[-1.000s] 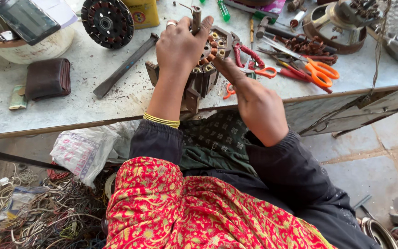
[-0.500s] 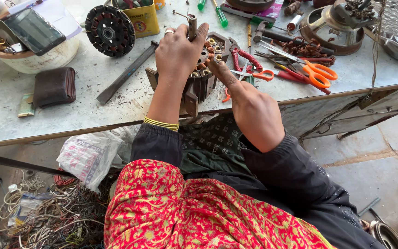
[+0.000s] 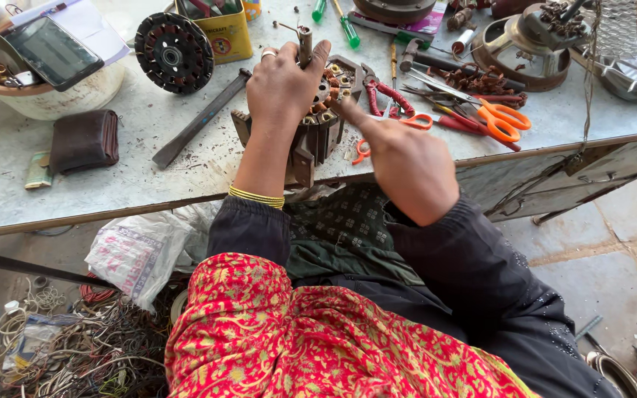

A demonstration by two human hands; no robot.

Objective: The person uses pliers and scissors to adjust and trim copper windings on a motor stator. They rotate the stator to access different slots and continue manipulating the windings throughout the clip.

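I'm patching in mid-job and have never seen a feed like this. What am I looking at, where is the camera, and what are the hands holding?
There is no machine here: one camera sits on a person's head and looks down at their own two bare hands over a grey workbench.

The left hand grips the top of a motor stator, a ring of metal plates with copper windings, standing at the bench edge. Its fingers close round a short shaft sticking up from it. The right hand reaches into the stator's side with its fingertips; whether it holds anything is hidden.

Around them lie orange scissors, red-handled pliers, a flat metal bar, a black rotor disc, a yellow tin, a brown wallet and a bowl with a phone on it. Tangled wire lies on the floor.
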